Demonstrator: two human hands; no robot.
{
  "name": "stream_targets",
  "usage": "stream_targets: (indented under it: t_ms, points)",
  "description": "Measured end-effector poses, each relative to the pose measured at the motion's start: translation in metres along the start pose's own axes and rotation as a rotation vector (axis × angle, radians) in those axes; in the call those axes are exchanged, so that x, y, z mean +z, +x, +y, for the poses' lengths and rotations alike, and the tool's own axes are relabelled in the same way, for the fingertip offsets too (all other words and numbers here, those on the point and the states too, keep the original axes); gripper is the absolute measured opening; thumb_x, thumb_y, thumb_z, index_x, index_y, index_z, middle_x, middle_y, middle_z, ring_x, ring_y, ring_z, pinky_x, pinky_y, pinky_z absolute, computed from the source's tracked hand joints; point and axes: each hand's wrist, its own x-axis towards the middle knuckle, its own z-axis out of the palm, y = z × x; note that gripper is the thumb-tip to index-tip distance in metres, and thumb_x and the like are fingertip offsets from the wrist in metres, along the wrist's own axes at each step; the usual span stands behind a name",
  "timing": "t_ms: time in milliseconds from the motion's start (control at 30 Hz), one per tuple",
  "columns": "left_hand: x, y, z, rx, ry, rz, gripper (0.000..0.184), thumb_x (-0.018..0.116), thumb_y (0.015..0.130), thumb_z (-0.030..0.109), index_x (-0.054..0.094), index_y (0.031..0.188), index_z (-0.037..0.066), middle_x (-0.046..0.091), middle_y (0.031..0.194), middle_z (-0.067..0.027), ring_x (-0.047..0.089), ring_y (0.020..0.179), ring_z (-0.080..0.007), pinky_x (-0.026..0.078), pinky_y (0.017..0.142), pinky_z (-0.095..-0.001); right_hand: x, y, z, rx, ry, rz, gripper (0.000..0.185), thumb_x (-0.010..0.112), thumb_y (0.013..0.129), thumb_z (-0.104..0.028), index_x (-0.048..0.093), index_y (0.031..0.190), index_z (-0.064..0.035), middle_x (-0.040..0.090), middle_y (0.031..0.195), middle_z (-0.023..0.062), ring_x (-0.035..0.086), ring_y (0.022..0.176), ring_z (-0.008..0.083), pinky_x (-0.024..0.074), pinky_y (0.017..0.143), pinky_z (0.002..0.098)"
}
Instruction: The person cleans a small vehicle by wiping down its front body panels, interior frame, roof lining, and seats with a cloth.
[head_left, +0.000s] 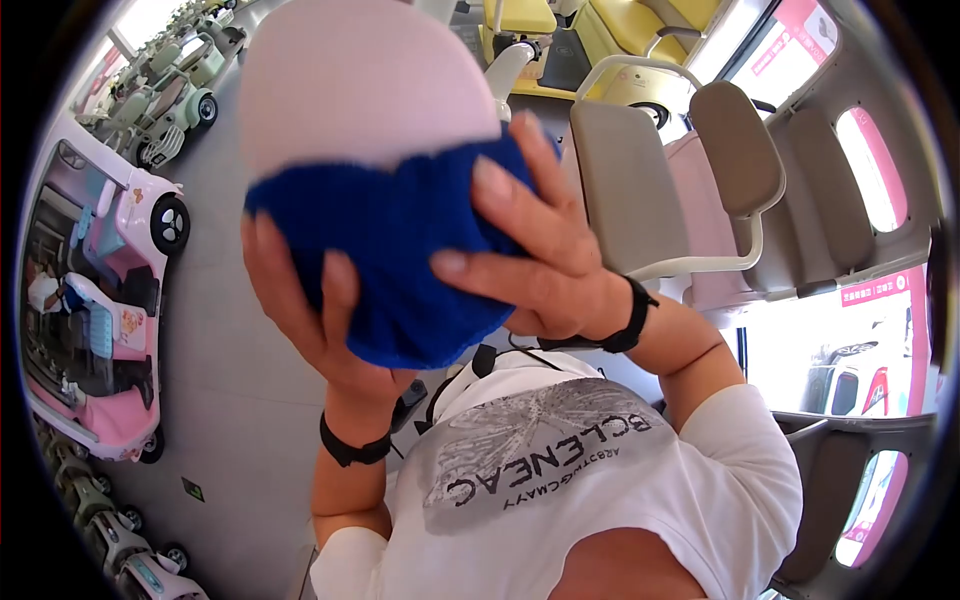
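Note:
A blue cloth [390,260] is bunched against the lower edge of a smooth, rounded pale-pink thing [360,80] close to the camera; I cannot make out its kind. My left hand [335,310] grips the cloth from the left, two fingertips showing on its front. From the right, my right hand [545,240] presses on the cloth with its fingers bent over it. Both wrists wear black bands. What lies under the cloth is hidden.
Small pink [110,290] and green [165,95] ride-on vehicles stand along the left. On the right are brown seats [630,180] with pale rails, and windows behind them. A yellow vehicle [640,30] is at the top. Grey tiled floor [230,400] runs down the left of my body.

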Motion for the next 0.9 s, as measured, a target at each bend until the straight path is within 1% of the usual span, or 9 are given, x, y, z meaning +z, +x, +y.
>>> stream_targets:
  t_ms: [167, 233, 333, 367, 567, 633, 833, 867, 900]
  points:
    - [-0.018, 0.058, -0.018, -0.007, -0.081, -0.120, 0.064, 0.055, 0.089, 0.036, 0.043, 0.140, -0.002, 0.043, 0.143, -0.0265, 0.045, 0.129, -0.0415, 0.033, 0.108, -0.0449, -0.018, 0.072, 0.012, 0.042, -0.065, -0.140, 0.041, 0.068, 0.084, -0.024, 0.066, 0.120, -0.0053, 0.047, 0.141, 0.0259, 0.043, 0.131, 0.0466, 0.0286, 0.112, 0.0499]
    - [-0.020, 0.067, -0.026, -0.280, -0.375, -0.155, 0.049, 0.054, 0.091, 0.023, 0.051, 0.130, -0.007, 0.055, 0.132, -0.0222, 0.052, 0.123, -0.0343, 0.036, 0.105, -0.0407, -0.020, 0.080, 0.023, -0.026, -0.073, -0.199, 0.040, 0.068, 0.084, -0.024, 0.067, 0.120, -0.0064, 0.047, 0.141, 0.0256, 0.043, 0.132, 0.0466, 0.0279, 0.112, 0.0506]
    - [-0.010, 0.062, -0.030, -0.169, -0.398, -0.033, 0.043, 0.052, 0.091, 0.020, 0.055, 0.124, -0.008, 0.059, 0.126, -0.0206, 0.057, 0.114, -0.0335, 0.038, 0.103, -0.0397, -0.025, 0.075, 0.035, -0.115, -0.100, -0.249, 0.040, 0.069, 0.084, -0.026, 0.067, 0.119, -0.0081, 0.046, 0.142, 0.0252, 0.042, 0.132, 0.0467, 0.0269, 0.113, 0.0515]
    - [-0.021, 0.053, -0.030, -0.231, -0.219, -0.190, 0.064, 0.059, 0.084, 0.029, 0.044, 0.138, -0.002, 0.046, 0.141, -0.0269, 0.047, 0.129, -0.0401, 0.033, 0.109, -0.0435, -0.027, 0.071, 0.038, -0.135, -0.108, -0.257, 0.039, 0.069, 0.084, -0.026, 0.067, 0.119, -0.0087, 0.045, 0.142, 0.0251, 0.042, 0.132, 0.0468, 0.0266, 0.113, 0.0518]
    - [-0.002, -0.009, -0.032, 0.046, -0.051, 0.065, 0.052, 0.048, 0.098, 0.046, 0.044, 0.142, 0.019, 0.042, 0.144, -0.0248, 0.040, 0.132, -0.0461, 0.032, 0.108, -0.0555, -0.005, 0.019, -0.005, 0.046, -0.084, -0.043, 0.029, 0.077, 0.080, -0.026, 0.071, 0.107, -0.0188, 0.040, 0.147, 0.0212, 0.032, 0.138, 0.0491, 0.0190, 0.116, 0.0570]
    - [0.011, -0.037, -0.036, 0.072, -0.035, 0.084, 0.051, 0.043, 0.100, 0.048, 0.042, 0.143, 0.021, 0.038, 0.147, -0.0234, 0.036, 0.134, -0.0471, 0.030, 0.108, -0.0583, 0.015, -0.011, -0.017, 0.089, -0.026, 0.121, 0.035, 0.074, 0.074, -0.010, 0.073, 0.108, -0.0185, 0.052, 0.140, 0.0072, 0.034, 0.138, 0.0439, 0.0369, 0.112, 0.0510]
    - [0.044, -0.070, -0.059, 0.250, -0.005, 0.271, 0.051, 0.041, 0.100, 0.047, 0.039, 0.145, 0.024, 0.027, 0.152, -0.0218, 0.025, 0.140, -0.0450, 0.029, 0.110, -0.0582, 0.017, -0.025, -0.010, -0.015, -0.028, 0.068, 0.036, 0.075, 0.073, -0.007, 0.073, 0.107, -0.0207, 0.053, 0.139, 0.0014, 0.035, 0.139, 0.0381, 0.0410, 0.111, 0.0470]
    - [0.040, -0.069, -0.055, 0.251, -0.004, 0.268, 0.051, 0.041, 0.100, 0.047, 0.039, 0.145, 0.024, 0.027, 0.152, -0.0218, 0.025, 0.140, -0.0450, 0.029, 0.110, -0.0582, 0.017, -0.016, -0.007, -0.013, -0.027, 0.071, 0.036, 0.075, 0.073, -0.007, 0.073, 0.107, -0.0207, 0.053, 0.139, 0.0014, 0.035, 0.139, 0.0381, 0.0410, 0.111, 0.0470]
    - [0.031, -0.053, -0.044, -0.148, -0.243, 0.234, 0.053, 0.044, 0.099, 0.046, 0.039, 0.145, 0.020, 0.028, 0.151, -0.0218, 0.028, 0.139, -0.0439, 0.030, 0.110, -0.0562, 0.018, -0.004, -0.005, -0.037, -0.084, 0.070, 0.036, 0.074, 0.073, -0.009, 0.073, 0.107, -0.0203, 0.053, 0.140, 0.0025, 0.035, 0.138, 0.0384, 0.0407, 0.110, 0.0468]
